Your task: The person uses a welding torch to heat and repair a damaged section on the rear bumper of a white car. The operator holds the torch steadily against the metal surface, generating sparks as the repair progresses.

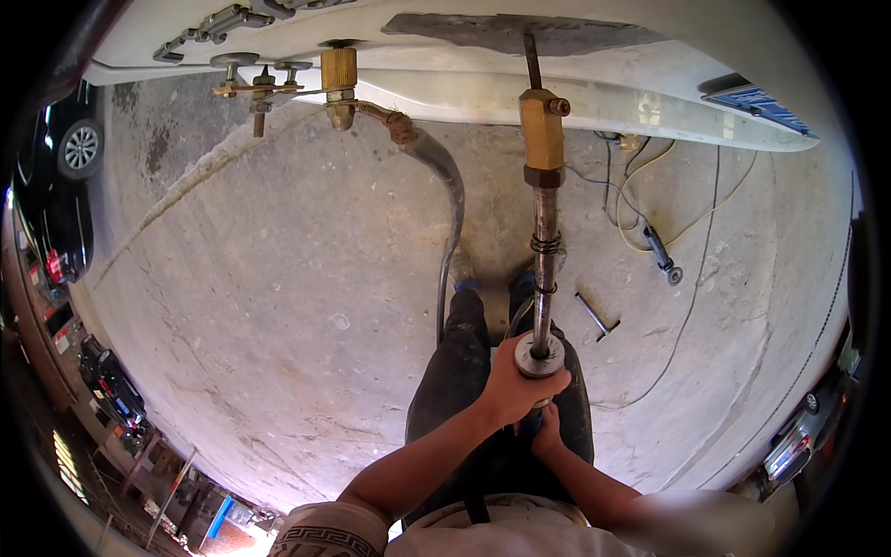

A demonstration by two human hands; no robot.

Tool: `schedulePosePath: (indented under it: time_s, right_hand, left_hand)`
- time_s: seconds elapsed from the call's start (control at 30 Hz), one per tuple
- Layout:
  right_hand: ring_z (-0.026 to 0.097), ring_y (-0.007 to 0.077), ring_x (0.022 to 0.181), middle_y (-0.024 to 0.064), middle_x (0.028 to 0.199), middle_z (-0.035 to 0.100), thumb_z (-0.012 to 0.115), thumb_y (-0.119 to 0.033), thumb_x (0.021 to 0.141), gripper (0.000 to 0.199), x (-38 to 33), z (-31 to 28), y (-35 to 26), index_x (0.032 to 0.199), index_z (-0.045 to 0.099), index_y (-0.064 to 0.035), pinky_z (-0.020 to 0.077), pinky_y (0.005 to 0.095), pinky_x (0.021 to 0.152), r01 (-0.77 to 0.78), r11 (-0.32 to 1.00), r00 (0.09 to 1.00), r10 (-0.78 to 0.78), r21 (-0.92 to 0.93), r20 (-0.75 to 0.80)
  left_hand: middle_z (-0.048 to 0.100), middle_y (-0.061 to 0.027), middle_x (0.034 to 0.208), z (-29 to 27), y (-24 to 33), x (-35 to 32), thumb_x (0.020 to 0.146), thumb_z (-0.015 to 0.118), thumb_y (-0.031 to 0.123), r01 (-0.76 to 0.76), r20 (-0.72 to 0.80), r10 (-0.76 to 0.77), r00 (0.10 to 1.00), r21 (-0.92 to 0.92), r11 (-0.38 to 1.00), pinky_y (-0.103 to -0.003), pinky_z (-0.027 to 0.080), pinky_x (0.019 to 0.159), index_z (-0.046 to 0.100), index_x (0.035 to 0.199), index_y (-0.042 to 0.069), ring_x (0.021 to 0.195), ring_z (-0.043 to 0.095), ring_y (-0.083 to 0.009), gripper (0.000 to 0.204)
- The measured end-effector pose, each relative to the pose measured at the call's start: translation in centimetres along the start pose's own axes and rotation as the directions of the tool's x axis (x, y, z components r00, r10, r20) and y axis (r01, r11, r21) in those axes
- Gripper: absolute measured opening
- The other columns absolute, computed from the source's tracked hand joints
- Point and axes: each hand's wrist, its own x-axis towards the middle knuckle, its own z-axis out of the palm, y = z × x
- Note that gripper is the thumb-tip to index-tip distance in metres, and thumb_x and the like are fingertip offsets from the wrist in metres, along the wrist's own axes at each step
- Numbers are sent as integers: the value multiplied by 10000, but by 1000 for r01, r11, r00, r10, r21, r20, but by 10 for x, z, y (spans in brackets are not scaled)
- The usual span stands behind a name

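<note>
A slide hammer dent puller (546, 218) runs from the white car panel (705, 56) down toward my body. Its thin tip meets a bare grey patch (464, 30) on the panel, and a brass block (541, 130) joins tip and shaft. My left hand (506, 382) wraps round the round metal sliding weight (540, 356). Lower down, my right hand (548, 433) is closed on the puller's handle end, partly hidden behind the left hand. To the left, a brass clamp fitting (340, 79) is fixed at the panel, with a thick grey cable (436, 167) hanging from it.
On the concrete floor (278, 278) to the right lie a T-shaped wrench (597, 317), a dark cylindrical tool (661, 252) and loose thin cables (691, 302). The thick cable drops beside my left leg. Parked cars (82, 148) stand at both outer edges.
</note>
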Motion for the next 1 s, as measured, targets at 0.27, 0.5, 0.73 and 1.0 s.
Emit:
schedulePosePath:
  time_s: [0.27, 0.5, 0.73, 1.0]
  right_hand:
    - [646, 162, 1002, 85, 1108, 662, 442, -324, 1026, 413, 0, 1, 1, 1226, 564, 15, 487, 298, 887, 1, 1000, 1000, -1, 3, -14]
    - [652, 159, 982, 80, 1098, 666, 453, -331, 1026, 407, 4, -3, 1, 1223, 571, 4, 499, 296, 859, -16, 999, 999, 14, 37, 49]
    - [610, 232, 564, 119, 762, 618, 408, -509, 999, 484, 7, 1, 5, 1099, 528, -50, 486, 343, 503, 1, 991, 1000, -3, -131, -17]
    - [644, 149, 954, 75, 1068, 665, 421, -353, 1030, 413, -8, -7, 14, 1210, 596, -26, 497, 271, 841, -30, 998, 997, 26, 61, 69]
  left_hand:
    - [602, 14, 731, 0, -1, 0, 791, 753, 48, -24, 5, 24, 1000, 20, 1000, -254, 477, 607, 584, 848, 52, 657, 579, -69, 179]
    - [616, 3, 744, 0, 6, 2, 786, 753, 39, -16, 11, 16, 1000, 7, 1000, -266, 487, 605, 587, 847, 53, 654, 589, -80, 177]
    - [630, -22, 737, 5, 58, 26, 780, 762, 24, -5, 53, 15, 998, -183, 983, -270, 486, 572, 605, 863, 35, 627, 608, -104, 178]
    - [619, 4, 751, 0, 16, 2, 794, 750, 31, 29, 74, -24, 997, -71, 997, -256, 486, 610, 593, 866, 51, 660, 588, -73, 173]
